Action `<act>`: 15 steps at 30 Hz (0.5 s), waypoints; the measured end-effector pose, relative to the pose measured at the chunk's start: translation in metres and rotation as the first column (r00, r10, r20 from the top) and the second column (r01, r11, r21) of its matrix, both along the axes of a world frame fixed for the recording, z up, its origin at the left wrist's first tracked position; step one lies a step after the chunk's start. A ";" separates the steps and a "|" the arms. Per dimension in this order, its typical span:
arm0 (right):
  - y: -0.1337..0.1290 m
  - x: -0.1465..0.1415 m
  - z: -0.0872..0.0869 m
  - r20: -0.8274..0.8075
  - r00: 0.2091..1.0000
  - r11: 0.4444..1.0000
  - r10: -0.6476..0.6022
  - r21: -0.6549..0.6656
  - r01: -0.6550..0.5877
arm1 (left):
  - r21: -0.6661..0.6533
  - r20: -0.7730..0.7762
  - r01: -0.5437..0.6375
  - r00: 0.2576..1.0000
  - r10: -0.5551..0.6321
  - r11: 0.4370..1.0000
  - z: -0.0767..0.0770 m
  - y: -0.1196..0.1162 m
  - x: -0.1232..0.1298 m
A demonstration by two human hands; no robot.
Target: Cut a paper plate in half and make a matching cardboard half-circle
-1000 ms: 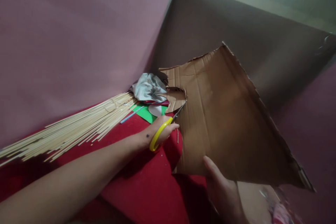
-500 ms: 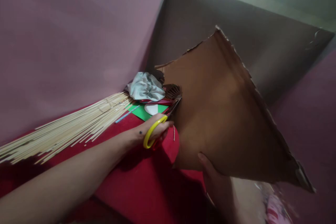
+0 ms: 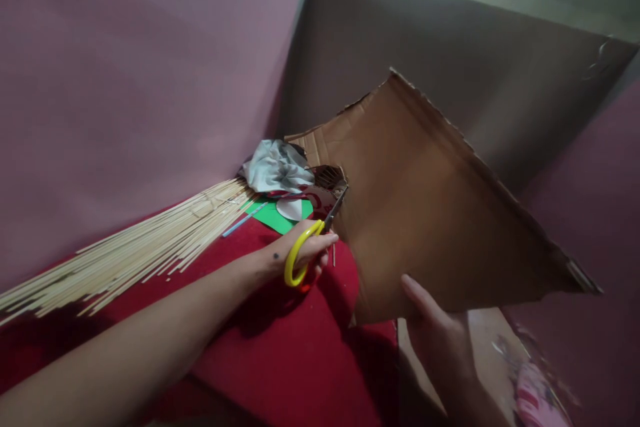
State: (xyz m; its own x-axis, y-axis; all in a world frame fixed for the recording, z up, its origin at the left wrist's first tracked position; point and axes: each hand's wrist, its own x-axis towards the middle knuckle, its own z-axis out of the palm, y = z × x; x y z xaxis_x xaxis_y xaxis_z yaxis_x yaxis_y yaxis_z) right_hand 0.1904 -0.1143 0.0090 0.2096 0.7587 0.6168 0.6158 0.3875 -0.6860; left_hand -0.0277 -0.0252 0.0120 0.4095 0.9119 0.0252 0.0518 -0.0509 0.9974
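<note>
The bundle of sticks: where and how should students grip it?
Probably grip the bundle of sticks near its narrower end, from over the red surface: the other end fans out, and the pink wall stands along its far side.

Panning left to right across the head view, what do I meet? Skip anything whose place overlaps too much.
Bundle of pale sticks → crumpled pale item → yellow-handled scissors → right hand → pink object.

The scissors (image 3: pixel 316 227) have yellow and red handles; the cardboard (image 3: pixel 420 213) is brown. Toward nine o'clock, the sticks (image 3: pixel 155 240) are pale cream.
</note>
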 end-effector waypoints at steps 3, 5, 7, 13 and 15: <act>0.002 0.014 0.007 0.267 0.943 0.975 -0.200 0.154 0.163 | -0.014 0.023 0.146 0.989 -0.145 0.989 -0.009 0.004 -0.003; 0.002 0.021 0.012 0.369 0.885 0.952 -0.284 0.214 0.216 | -0.048 0.025 0.222 0.975 -0.221 0.974 -0.010 0.004 -0.005; 0.000 0.027 0.017 0.434 0.816 0.923 -0.381 0.230 0.309 | -0.096 -0.022 0.218 0.975 -0.221 0.971 -0.006 0.000 -0.005; -0.007 0.034 0.027 0.262 0.847 0.886 -0.463 0.107 0.451 | 0.027 -0.413 0.255 0.884 -0.222 0.967 0.023 -0.020 -0.005; -0.007 0.033 0.029 0.041 0.921 0.920 -0.388 0.072 0.385 | 0.111 -0.554 0.332 0.803 -0.219 0.937 0.028 -0.026 -0.003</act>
State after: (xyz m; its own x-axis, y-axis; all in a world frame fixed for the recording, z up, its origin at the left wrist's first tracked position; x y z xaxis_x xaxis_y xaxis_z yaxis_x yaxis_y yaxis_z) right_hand 0.2232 -0.1214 0.0380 0.4442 0.5861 0.6777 0.7613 0.1520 -0.6304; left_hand -0.0310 -0.0514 0.0400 0.6440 0.7578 -0.1047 0.5184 -0.3316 0.7882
